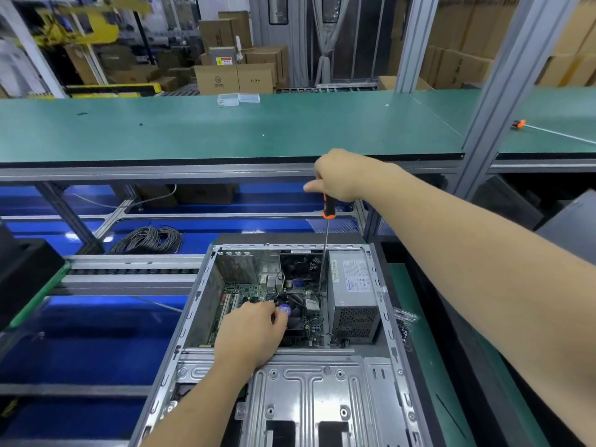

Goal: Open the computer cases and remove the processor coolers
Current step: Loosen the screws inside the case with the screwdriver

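Drive-cage metal [309,398] lies nearest the camera, inside the one open computer case [383,314], which stands on the low bench directly in front of the person. Just behind this plate the left hand [251,333] reaches into the case. Its fingers are curled on the near-left edge of the processor cooler [292,312] and seem to pinch or steady it; how firm the grip is, I cannot tell. The cooler, only one, sits flat on the motherboard [238,298] near the middle of the case, between the card slots on the left and the single grey power supply [353,295] on the right.

The right hand [338,175] is higher and farther away, closed around the orange and black handle of one screwdriver [329,206]. The long shaft stands almost vertical and goes down to the far-right corner of the cooler, close to the power supply. So the left hand is the nearer one to the cooler, and the tool meets it from above. In my judgement a corner screw is being loosened, and the shaft must stay upright on it.

Farther back lies one coil of cable [148,240], then the green table [225,127] with two small clear boxes [238,99], and many cardboard cartons [235,79] behind.
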Motion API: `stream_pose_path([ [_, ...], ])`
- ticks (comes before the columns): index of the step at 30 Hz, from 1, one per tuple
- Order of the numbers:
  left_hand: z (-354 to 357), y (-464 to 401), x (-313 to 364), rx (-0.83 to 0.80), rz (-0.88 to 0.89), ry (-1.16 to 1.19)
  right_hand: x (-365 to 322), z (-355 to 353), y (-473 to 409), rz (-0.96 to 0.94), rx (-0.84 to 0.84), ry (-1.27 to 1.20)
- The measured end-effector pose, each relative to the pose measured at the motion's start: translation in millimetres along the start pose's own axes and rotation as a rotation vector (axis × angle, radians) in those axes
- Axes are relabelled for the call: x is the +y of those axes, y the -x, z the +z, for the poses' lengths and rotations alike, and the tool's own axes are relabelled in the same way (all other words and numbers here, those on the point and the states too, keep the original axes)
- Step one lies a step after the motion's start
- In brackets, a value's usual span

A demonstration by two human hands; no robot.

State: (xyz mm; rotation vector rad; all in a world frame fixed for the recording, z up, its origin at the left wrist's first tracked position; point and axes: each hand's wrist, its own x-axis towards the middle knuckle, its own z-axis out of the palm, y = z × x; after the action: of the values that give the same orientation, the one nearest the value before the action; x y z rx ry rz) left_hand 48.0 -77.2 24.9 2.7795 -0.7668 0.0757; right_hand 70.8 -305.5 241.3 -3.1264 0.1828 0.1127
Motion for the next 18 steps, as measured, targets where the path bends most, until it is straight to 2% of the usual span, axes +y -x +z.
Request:
stream_pose_path([
  [4, 1, -2, -1, 0.0, -0.002, -0.004, 11, 11, 3, -0.075, 0.116, -0.223],
  [7, 2, -4, -1, -0.02, -0.02, 0.021, 13, 30, 8, -0.047, 0.296, -0.468],
  [11, 3, -19, -1, -0.266, -0.073, 0.076, 8, 64, 16, -0.046, 0.514, -0.701],
  [13, 4, -28, 4, -0.301, -0.025, 0.041, 4, 78, 18, -0.02, 0.571, -0.751],
  [16, 11, -38, 26, -0.248, 0.138, -0.021, 1, 96, 19, 0.037, 0.568, -0.765],
  [18, 19, -41, 47, -0.272, 0.239, -0.058, 1, 100, 18, 0.035, 0.569, -0.764],
])
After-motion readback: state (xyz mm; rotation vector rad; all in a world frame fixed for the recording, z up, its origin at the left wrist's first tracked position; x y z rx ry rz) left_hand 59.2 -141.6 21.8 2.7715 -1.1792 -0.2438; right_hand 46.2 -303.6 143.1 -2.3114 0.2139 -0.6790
